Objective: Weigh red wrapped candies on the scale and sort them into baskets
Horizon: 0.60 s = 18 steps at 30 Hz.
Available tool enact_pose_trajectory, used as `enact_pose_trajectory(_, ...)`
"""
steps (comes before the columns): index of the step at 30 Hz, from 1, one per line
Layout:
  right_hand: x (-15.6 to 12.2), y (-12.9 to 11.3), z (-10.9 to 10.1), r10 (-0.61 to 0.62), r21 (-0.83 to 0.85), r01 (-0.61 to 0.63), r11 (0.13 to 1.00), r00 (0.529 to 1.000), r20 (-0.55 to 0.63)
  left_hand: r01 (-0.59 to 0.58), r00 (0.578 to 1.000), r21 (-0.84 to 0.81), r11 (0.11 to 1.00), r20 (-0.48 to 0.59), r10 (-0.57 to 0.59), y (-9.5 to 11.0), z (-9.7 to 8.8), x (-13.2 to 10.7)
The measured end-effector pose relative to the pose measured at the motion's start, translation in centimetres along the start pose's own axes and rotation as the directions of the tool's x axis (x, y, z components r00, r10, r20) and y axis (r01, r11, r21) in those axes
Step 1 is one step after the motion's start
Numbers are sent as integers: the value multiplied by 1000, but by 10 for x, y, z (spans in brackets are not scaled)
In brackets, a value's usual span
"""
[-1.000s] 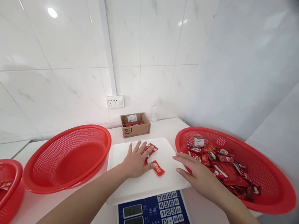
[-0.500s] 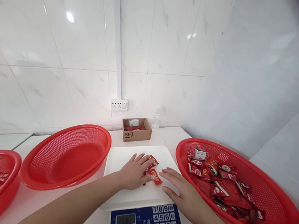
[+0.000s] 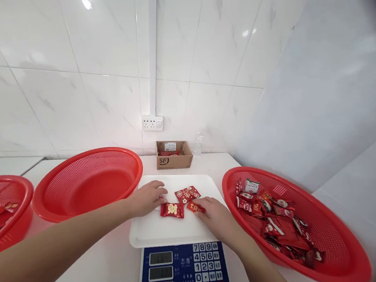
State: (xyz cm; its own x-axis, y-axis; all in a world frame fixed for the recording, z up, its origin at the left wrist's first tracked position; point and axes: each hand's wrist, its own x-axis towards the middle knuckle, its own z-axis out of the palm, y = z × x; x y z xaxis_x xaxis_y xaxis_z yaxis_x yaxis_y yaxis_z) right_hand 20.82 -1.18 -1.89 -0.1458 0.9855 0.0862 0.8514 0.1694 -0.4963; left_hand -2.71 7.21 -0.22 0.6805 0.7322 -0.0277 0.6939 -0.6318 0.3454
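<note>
A digital scale (image 3: pixel 184 272) with a white pan (image 3: pixel 180 235) stands in front of me. My left hand (image 3: pixel 145 199) is over the pan's left side, fingers bent around a partly hidden snack packet (image 3: pixel 163 197). My right hand (image 3: pixel 215 213) reaches in from the right, thumb and fingers closed on a small orange-red snack packet (image 3: pixel 195 207) that lies on the pan. Between the hands lie a red packet with gold lettering (image 3: pixel 172 210) and a red packet with white patterns (image 3: pixel 187 194). The lower display digits are faint.
To the right a red basket (image 3: pixel 345 236) holds many red packets. On the left stand a large red basket (image 3: pixel 89 190) and another red basket (image 3: pixel 14 237) with a few packets. Behind the scale are a small cardboard box (image 3: pixel 175 161) and a clear bottle (image 3: pixel 197 144) by the tiled wall.
My left hand has drawn back to the left, uncovering packets on the pan. My right hand has come in onto the orange-red packet. The view has tilted down, showing more of the scale.
</note>
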Motion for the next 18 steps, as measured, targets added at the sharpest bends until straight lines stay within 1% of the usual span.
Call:
enact_pose_trajectory(4, 4, 2, 0, 34, 0, -34, 999, 999, -25, 13, 999, 27, 1000, -35, -12, 4, 5, 7)
enact_pose_trajectory(9, 4, 2, -1, 55, 27, -54, 998, 998, -42, 90, 995, 39, 995, -44, -89, 9, 10, 7)
enact_pose_trajectory(12, 6, 2, -2, 51, 54, -48, 997, 997, -54, 129, 992, 3, 992, -11, -129, 10, 8, 1)
enact_pose_trajectory(15, 9, -2, -2, 36, 86, -31, 996, 997, -63, 154, 987, -54, 987, 57, -151, 13, 5, -7)
enact_pose_trajectory(18, 10, -9, 1, -3, 147, 9, 989, 999, -39, 169, 981, -113, 979, 120, -155, 18, 1, -10)
